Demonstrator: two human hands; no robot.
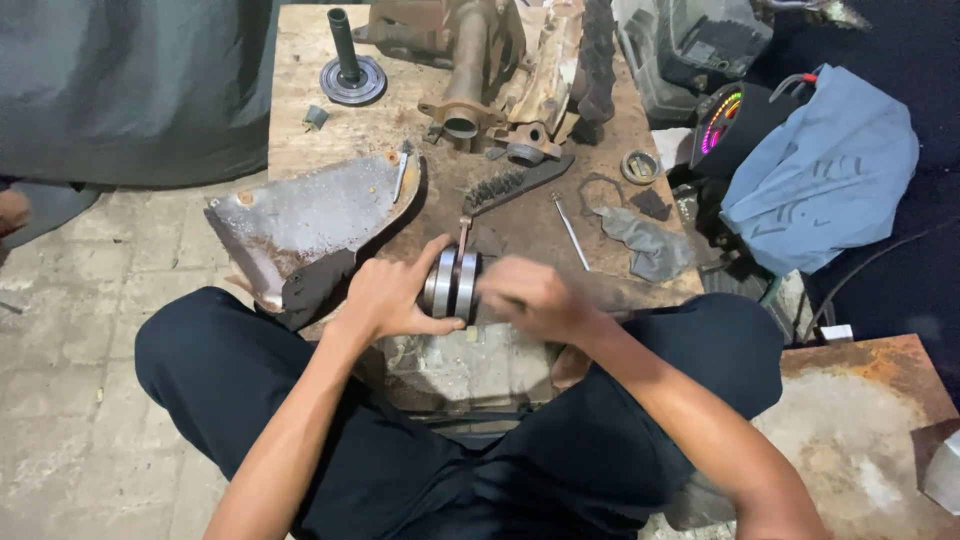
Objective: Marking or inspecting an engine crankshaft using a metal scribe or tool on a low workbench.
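While sitting cross-legged at low wooden bench, person is holding round silver-and-black metal bearing-like part on edge above bench front. Left hand is closing grip around its rim, steadying it. Right hand is blurring against opposite face; grip unclear. Black wire brush is lying just beyond.

A small round display glows at about two o'clock from the picture's middle, beside the wooden board's right edge. It sits in a black housing, showing an arc of coloured lights running green through yellow to pink. A blue-grey cloth lies against its right side.
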